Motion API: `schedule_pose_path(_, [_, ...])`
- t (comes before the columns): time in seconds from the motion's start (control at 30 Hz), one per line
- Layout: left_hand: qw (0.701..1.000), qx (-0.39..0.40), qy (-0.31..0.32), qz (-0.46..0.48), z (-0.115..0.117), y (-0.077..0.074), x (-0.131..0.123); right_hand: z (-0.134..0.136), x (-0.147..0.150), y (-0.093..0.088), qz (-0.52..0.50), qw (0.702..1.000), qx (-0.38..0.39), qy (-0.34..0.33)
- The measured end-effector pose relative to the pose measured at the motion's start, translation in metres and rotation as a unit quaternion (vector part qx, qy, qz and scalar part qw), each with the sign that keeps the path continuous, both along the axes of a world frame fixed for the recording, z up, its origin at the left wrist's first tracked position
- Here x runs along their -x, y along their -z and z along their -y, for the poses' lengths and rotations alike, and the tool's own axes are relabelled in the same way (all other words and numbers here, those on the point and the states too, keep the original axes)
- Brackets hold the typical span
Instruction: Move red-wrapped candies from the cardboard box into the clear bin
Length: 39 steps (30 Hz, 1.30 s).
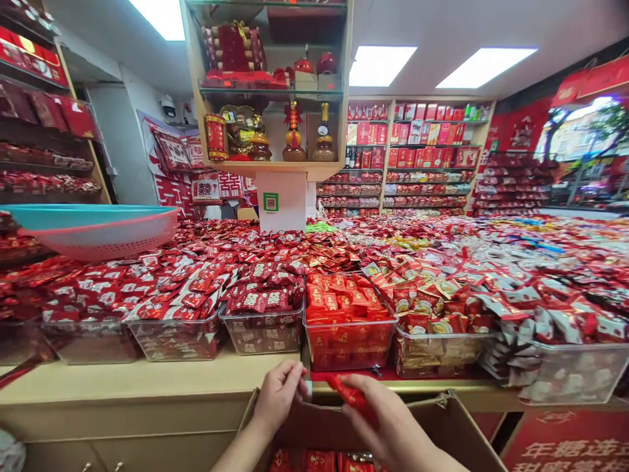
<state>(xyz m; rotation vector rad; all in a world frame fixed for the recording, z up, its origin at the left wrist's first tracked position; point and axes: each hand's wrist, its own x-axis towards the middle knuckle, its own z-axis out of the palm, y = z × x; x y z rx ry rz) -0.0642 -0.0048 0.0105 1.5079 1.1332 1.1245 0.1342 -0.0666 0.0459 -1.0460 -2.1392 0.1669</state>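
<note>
Low in the head view my left hand [279, 393] is pinched on the far edge of an open cardboard box [445, 426]. My right hand [381, 419] is closed around a small red candy packet [350, 395], held just above the box's far flap. More red packets [314, 461] lie inside the box. Right behind my hands stands a clear bin of red and gold packets [346, 314] on the counter edge.
A row of clear bins [260, 324] heaped with red wrapped sweets lines the wooden counter [147, 380]. Stacked blue and pink baskets [98, 229] sit at the left. Shelves of red boxes [417, 144] fill the back wall, and a pillar shelf [275, 92] holds ornaments.
</note>
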Motion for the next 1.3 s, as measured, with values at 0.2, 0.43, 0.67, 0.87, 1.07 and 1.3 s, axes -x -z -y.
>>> schedule_pose_path(0.2, [0.999,-0.003,-0.022,-0.037,-0.012,0.012,0.005,-0.066,-0.002,-0.08,0.049,0.987,-0.14,0.054])
schedule_pose_path(0.43, [0.987,-0.061,-0.037,-0.147,-0.011,0.018,0.003,-0.18,0.028,-0.111,0.217,0.952,-0.007,0.215])
schedule_pose_path(0.67, [0.97,-0.095,-0.056,-0.216,-0.012,0.02,0.006,-0.208,0.039,-0.087,0.277,0.93,0.023,0.242])
schedule_pose_path(0.87, [0.958,-0.107,-0.074,-0.257,-0.015,0.021,0.004,-0.213,0.031,-0.079,0.316,0.922,0.035,0.22])
schedule_pose_path(1.07, [0.952,-0.114,-0.089,-0.27,-0.016,0.024,0.003,-0.221,0.02,-0.083,0.331,0.924,0.067,0.18])
schedule_pose_path(1.3, [0.95,-0.121,-0.092,-0.274,-0.015,0.025,0.003,-0.219,0.014,-0.093,0.328,0.929,0.107,0.135])
